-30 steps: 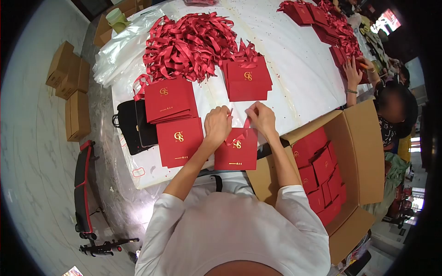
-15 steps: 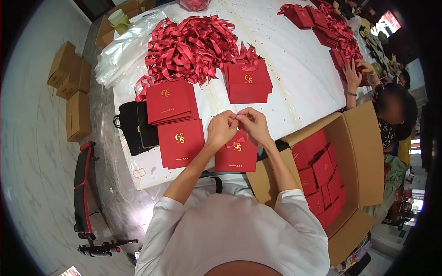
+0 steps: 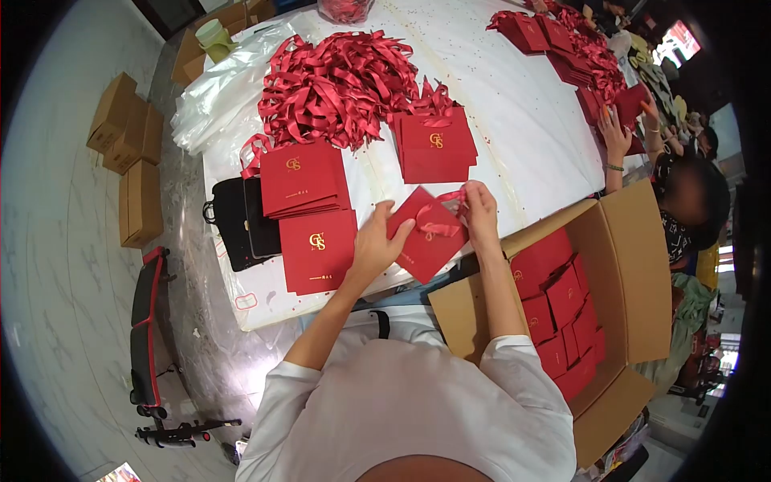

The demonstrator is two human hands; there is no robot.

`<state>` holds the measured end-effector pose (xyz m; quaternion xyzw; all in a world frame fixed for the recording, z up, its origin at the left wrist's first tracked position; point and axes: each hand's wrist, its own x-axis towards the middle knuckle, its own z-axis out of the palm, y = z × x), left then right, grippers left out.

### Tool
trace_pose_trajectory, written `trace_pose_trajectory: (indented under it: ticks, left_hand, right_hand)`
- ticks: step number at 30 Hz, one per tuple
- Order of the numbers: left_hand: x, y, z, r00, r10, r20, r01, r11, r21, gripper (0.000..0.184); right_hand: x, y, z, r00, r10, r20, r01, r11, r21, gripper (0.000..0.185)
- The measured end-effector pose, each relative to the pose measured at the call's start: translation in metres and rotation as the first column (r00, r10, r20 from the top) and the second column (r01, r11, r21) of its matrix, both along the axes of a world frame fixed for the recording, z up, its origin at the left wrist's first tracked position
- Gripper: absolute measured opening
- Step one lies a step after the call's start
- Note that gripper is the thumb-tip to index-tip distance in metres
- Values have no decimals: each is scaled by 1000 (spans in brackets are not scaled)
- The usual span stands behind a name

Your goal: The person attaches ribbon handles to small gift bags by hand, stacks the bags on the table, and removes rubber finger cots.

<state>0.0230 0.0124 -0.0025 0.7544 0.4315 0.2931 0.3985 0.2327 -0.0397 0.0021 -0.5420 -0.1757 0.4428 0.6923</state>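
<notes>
In the head view, the left hand (image 3: 376, 244) is holding a red bag (image 3: 418, 249) by its left edge, its grip nearly closed, with the thumb lying on the printed front. The right hand (image 3: 483, 215) is pinching a red ribbon (image 3: 439, 228) at the bag's upper right, its grip closed down to the fingertips. The bag is hanging between the two grips, turned so that one corner is pointing away from the person (the ribbon is lying partly across its gold print), over the near edge of the white surface (image 3: 494, 96).

To the left of the left grip, a stack of red bags (image 3: 302, 178) is resting above more red bags (image 3: 319, 255). Beyond both grips, another stack (image 3: 436, 153) is lying beside a tangled ribbon heap (image 3: 336, 90). Nearer the person and right of the right grip, an open carton (image 3: 638, 273) is holding many red bags. Farther right, a co-worker's hand (image 3: 616, 143) is touching red items.
</notes>
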Motion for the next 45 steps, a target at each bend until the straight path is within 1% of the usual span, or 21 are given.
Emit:
trace_pose_trajectory:
  ticks: [2,4,5,7,8,11,14,16,20,23,25,29,31,34,36,37,39,41,43,44,45]
  left_hand:
    - [-10,-1,8,989,-101,110,139,891,-433,43]
    - [-12,-7,0,815,-81,574,334,875,-351,45]
    - [-13,-8,0,734,-12,679,403,812,-421,50]
    - [-22,-14,17,759,99,643,449,636,-628,55]
    - [-15,-24,14,712,105,695,449,693,-564,51]
    - [0,-49,2,850,32,526,174,925,-338,30]
    - [-2,-58,0,823,71,564,210,884,-417,29]
    - [-10,-63,-1,844,40,534,167,928,-334,27]
    - [-22,-64,5,936,-47,349,148,952,-267,25]
    - [-26,-60,28,933,-8,361,127,943,-308,28]
    - [-29,-48,54,958,-143,247,147,989,2,37]
    - [-24,-46,64,969,-246,33,229,936,268,67]
    - [-19,-51,43,964,-238,-117,263,915,306,70]
    - [-10,-60,11,914,-223,-338,343,870,354,76]
    - [-5,-66,2,899,-227,-373,362,866,346,84]
    - [-4,-67,5,884,-255,-393,387,869,308,86]
    - [-1,-68,0,889,-254,-381,380,873,306,87]
    - [-1,-69,0,894,-255,-368,377,874,308,88]
    - [-5,-69,4,873,-271,-406,402,871,283,92]
    - [-6,-70,1,870,-268,-414,403,870,284,94]
    - [-8,-70,0,877,-269,-398,398,871,289,94]
  right_hand:
    - [11,-3,-15,999,-44,-17,45,998,32,20]
    - [21,-7,-27,984,-52,-171,64,996,66,18]
    - [24,-6,-33,953,-82,-291,113,989,91,18]
    - [27,-5,-37,918,-58,-393,122,983,140,19]
    - [26,-4,-41,911,-45,-410,114,983,145,19]
    - [4,0,-29,932,-25,-363,78,988,131,19]
    - [7,6,-25,964,-56,-261,86,991,105,21]
    - [19,8,-28,991,-68,-115,75,995,62,22]
    - [19,18,-25,987,-122,-102,127,991,48,22]
    - [16,21,-17,989,-110,-98,114,993,29,20]
    - [17,19,-15,999,-16,-47,16,1000,7,22]
    - [22,20,-8,984,54,169,-25,986,-165,21]
    - [24,31,-9,857,-93,506,126,992,-30,18]
    - [16,53,8,732,-42,680,8,999,53,15]
    - [-4,75,20,473,-134,871,-64,981,185,12]
    - [-11,87,26,210,-156,965,-109,977,182,13]
    - [-28,108,32,-96,-96,991,-123,989,84,17]
    - [-39,137,22,-277,-176,944,-211,970,119,23]
    - [-52,159,16,-365,-185,913,-220,970,109,18]
    - [-55,170,9,-463,-50,885,-169,985,-33,13]
    - [-59,175,8,-417,-43,908,-218,974,-55,11]
